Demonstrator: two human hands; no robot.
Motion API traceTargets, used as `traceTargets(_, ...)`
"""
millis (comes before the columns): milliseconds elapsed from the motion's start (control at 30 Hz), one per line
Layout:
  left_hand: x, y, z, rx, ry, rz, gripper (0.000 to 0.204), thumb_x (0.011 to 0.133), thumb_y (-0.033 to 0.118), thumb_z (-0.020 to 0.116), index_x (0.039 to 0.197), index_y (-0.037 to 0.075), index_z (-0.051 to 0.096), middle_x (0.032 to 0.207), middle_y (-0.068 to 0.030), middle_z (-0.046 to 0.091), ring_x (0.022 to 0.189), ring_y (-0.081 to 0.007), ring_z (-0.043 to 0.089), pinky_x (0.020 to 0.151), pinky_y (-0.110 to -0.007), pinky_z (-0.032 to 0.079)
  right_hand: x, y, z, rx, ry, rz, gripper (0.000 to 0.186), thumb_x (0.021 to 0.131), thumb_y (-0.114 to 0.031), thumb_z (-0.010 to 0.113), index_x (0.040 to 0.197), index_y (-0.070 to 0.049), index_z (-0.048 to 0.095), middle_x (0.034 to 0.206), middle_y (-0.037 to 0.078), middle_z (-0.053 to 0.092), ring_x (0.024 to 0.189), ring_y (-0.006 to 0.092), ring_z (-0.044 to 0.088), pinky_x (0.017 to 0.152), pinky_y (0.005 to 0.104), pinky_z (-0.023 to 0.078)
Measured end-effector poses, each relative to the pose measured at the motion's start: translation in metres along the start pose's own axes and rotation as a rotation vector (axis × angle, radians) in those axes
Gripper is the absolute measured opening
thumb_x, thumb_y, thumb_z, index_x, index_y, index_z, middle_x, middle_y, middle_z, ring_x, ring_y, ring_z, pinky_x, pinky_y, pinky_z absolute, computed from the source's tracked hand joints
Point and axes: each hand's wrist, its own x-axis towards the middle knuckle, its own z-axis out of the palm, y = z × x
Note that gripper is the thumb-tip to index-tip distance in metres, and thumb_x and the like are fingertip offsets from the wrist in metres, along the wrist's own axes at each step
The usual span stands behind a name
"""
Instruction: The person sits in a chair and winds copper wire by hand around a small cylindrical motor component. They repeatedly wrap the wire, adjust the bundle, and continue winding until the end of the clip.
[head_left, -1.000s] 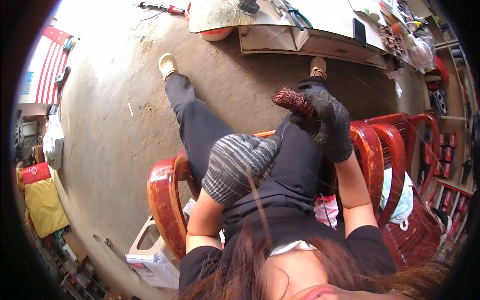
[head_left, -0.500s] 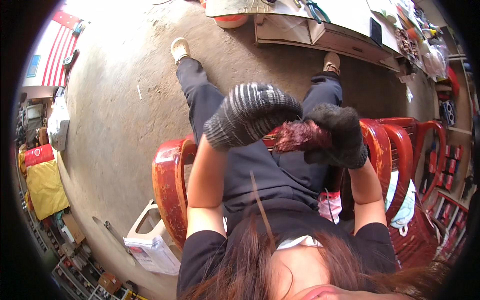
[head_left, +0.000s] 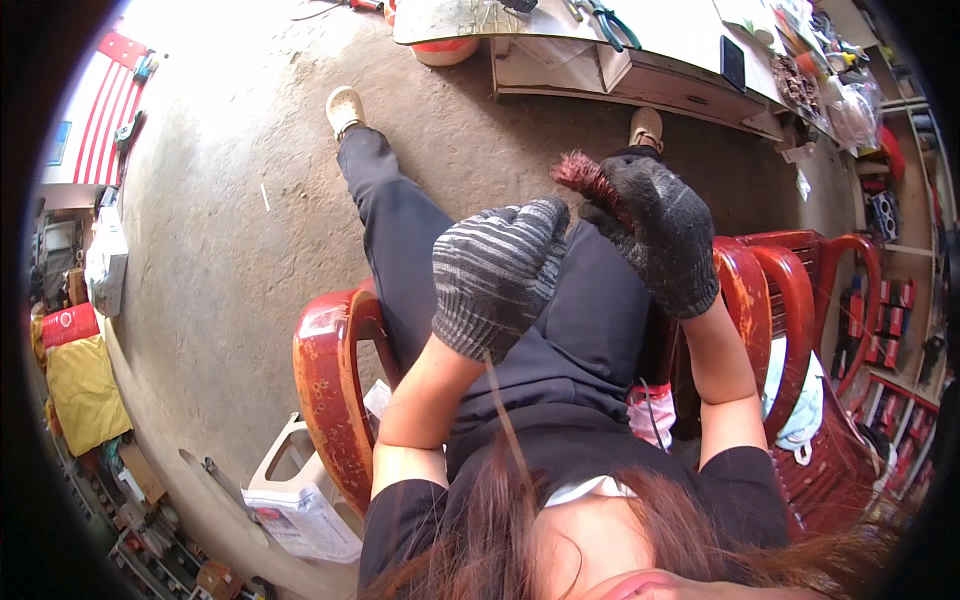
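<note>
- Desk: white, flat-topped, drawer-fronted desk [head_left: 675, 38]; its near edge faces the seated person.
- Chair: red-lacquered wooden armchair [head_left: 327, 375], varnish worn through on the arm.
- Left hand [head_left: 500, 270]: in a grey-and-white striped knit glove, fingers curled inward, apart from the right; cannot tell whether it pinches a strand.
- Right hand [head_left: 660, 225]: in a dark grey knit glove, wrapped round the bundle.
- Bundle: reddish-brown, frayed-ended bundle of fine, wire-like strands [head_left: 580, 176]; held in the air over the right leg, short of the desk's near edge, loose end toward the left hand.

Handling (judged): probably light to moderate in weight; springy as a mass, each strand thin and easily bent; apt to snag on knit rather than slip. Best gripped round the compact middle, leaving the splayed end free; single strands are best drawn by their tips.

Markings:
- White printed sheet [head_left: 300, 525] against the beige plastic stool [head_left: 323, 474]: a red block and lines of print, too small to read.
- Red packet [head_left: 70, 325], far left: pale marks, unreadable.
- Black, slab-shaped phone [head_left: 732, 62], at the desk's near edge: no mark visible.
- Teal-handled pliers [head_left: 612, 30], near the same edge, farther left: no lettering discernible.
</note>
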Motion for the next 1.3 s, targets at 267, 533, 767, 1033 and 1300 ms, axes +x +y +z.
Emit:
traceTargets(267, 0.028, -0.021, -0.021, -0.29, -0.245, 0.239, 0.014, 0.077, 0.009, 0.069, 0.09, 0.006, 0.068, 0.075, -0.0115, 0.065, 0.071, -0.0263, 0.066, 0.064, -0.035, 0.052, -0.011, 0.007, -0.018, 1.003, -0.273, -0.165, 0.052, 0.071, -0.018, 0.083, 0.115, -0.007, 0.057, 0.101, 0.012, 0.06, 0.094, 0.0264, 0.061, 0.081, 0.0368, 0.048)
traceTargets(533, 0.006, -0.004, 0.023, -0.998, -0.13, -0.345, 0.017, 0.09, 0.013, 0.064, 0.097, -0.002, 0.066, 0.075, -0.0034, 0.064, 0.065, -0.0089, 0.058, 0.06, -0.024, 0.047, -0.018, -0.005, 0.006, 0.666, 0.32, 0.121, 0.055, 0.072, -0.019, 0.083, 0.117, -0.004, 0.053, 0.106, 0.011, 0.055, 0.092, 0.0246, 0.058, 0.081, 0.0365, 0.047)
traceTargets(767, 0.005, 0.004, 0.041, -0.834, 0.034, -0.34, 0.013, 0.089, 0.003, 0.059, 0.099, -0.003, 0.065, 0.073, -0.0061, 0.065, 0.062, -0.0096, 0.059, 0.059, -0.024, 0.048, -0.002, -0.001, 0.002, 0.33, 0.267, 0.104, 0.045, 0.078, -0.018, 0.078, 0.112, -0.003, 0.054, 0.098, 0.011, 0.06, 0.086, 0.0225, 0.061, 0.076, 0.0332, 0.049)
traceTargets(1033, 0.002, -0.003, 0.017, -0.842, -0.025, -0.258, 0.015, 0.089, 0.005, 0.061, 0.1, -0.005, 0.065, 0.076, -0.0041, 0.065, 0.067, -0.0081, 0.058, 0.063, -0.022, 0.048, -0.019, 0.012, 0.022, 1.213, 0.226, 0.645, 0.032, 0.088, -0.022, 0.069, 0.109, -0.003, 0.054, 0.079, 0.001, 0.059, 0.071, 0.0095, 0.059, 0.065, 0.0231, 0.048)
traceTargets(1300, 0.006, -0.016, 0.043, -0.994, 0.17, -0.342, 0.041, 0.083, -0.004, 0.055, 0.124, 0.001, 0.053, 0.111, -0.0074, 0.06, 0.094, -0.0115, 0.057, 0.081, -0.024, 0.047, -0.026, -0.002, 0.014, 1.636, -0.081, 0.942, 0.045, 0.093, -0.05, 0.055, 0.108, -0.007, 0.055, 0.068, -0.001, 0.054, 0.048, 0.0041, 0.043, 0.039, 0.0174, 0.03)
